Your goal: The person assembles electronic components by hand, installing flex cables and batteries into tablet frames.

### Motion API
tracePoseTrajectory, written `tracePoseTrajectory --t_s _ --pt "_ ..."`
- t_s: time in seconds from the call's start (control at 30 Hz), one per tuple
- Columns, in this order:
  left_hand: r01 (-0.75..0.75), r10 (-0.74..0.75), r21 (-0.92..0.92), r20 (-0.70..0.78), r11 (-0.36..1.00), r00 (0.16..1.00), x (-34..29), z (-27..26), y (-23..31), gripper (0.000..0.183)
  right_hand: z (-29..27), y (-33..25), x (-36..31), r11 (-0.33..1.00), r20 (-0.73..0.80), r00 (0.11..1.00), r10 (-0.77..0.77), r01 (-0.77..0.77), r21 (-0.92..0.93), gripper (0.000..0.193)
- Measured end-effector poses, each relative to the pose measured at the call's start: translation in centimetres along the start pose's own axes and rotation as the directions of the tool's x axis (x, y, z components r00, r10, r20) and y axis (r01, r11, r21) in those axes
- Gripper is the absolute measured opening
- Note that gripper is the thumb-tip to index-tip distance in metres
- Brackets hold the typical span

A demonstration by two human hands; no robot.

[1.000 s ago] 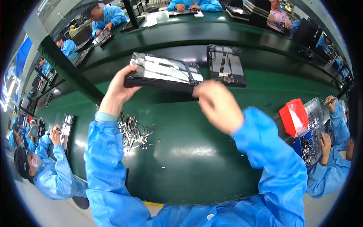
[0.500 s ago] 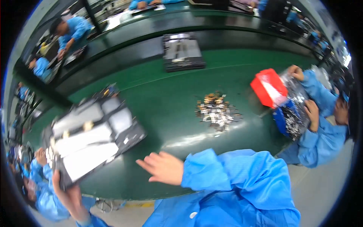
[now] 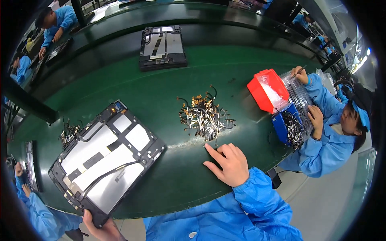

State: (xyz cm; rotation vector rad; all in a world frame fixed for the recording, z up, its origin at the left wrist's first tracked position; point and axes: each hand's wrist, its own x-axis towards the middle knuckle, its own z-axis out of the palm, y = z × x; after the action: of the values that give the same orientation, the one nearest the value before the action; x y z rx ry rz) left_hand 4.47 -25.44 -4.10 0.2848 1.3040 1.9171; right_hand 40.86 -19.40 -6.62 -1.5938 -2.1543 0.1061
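My left hand [image 3: 103, 231] grips the near corner of a tablet-like device frame [image 3: 116, 188], which has silver panels, a black border and a black cable running across it. The frame is tilted toward the left side of the table, its thumb side corner in my grasp; most of those fingers are hidden beneath it. My right hand [image 3: 231, 165] hovers with fingers apart just in front of a loose pile of short dark cables with silver and gold ends [image 3: 205, 118]. Its index fingertip is close to the pile's near edge; no held part is visible.
Farther back lie similar device frames [image 3: 163, 50], apparently stacked. Another cable pile [image 3: 69, 134] sits behind the held frame. On the right, a co-worker [image 3: 327, 132] handles parts beside a red bin [image 3: 263, 94] and a blue bin [image 3: 281, 126]. A dark post [image 3: 30, 100] rises at left.
My right hand has gone from beside the device frame to the cable pile, its fingers still apart. My left hand keeps the frame, now seen nearer the lower edge. The whole view has shifted.
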Motion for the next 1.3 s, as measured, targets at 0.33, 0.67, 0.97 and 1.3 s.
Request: tracePoseTrajectory --t_s 0.33,0.67,0.97,1.3 --pt "-0.477 0.462 0.256 0.122 0.841 0.879 -3.3 -7.9 -10.5 0.046 -4.8 3.5 2.7 0.964 -0.288 0.925 0.246 -0.203 0.170 0.041" --pt "0.373 -0.630 0.569 0.360 0.733 0.688 -8.4 -2.8 -5.1 0.036 -9.5 16.6 7.9 0.714 -0.605 0.635 0.480 -0.683 -0.150 0.015" --pt "0.070 -0.935 0.933 0.352 0.353 0.037 -5.0 2.8 -1.9 0.039 -13.1 12.0 6.1 0.823 -0.648 0.651 0.396 -0.564 -0.064 0.012" --pt "-0.418 -0.164 0.761 0.555 0.496 0.816 -1.2 2.3 -2.6 0.041 -2.6 6.4 -7.9 0.739 -0.192 0.757 0.625 -0.653 -0.165 0.059"
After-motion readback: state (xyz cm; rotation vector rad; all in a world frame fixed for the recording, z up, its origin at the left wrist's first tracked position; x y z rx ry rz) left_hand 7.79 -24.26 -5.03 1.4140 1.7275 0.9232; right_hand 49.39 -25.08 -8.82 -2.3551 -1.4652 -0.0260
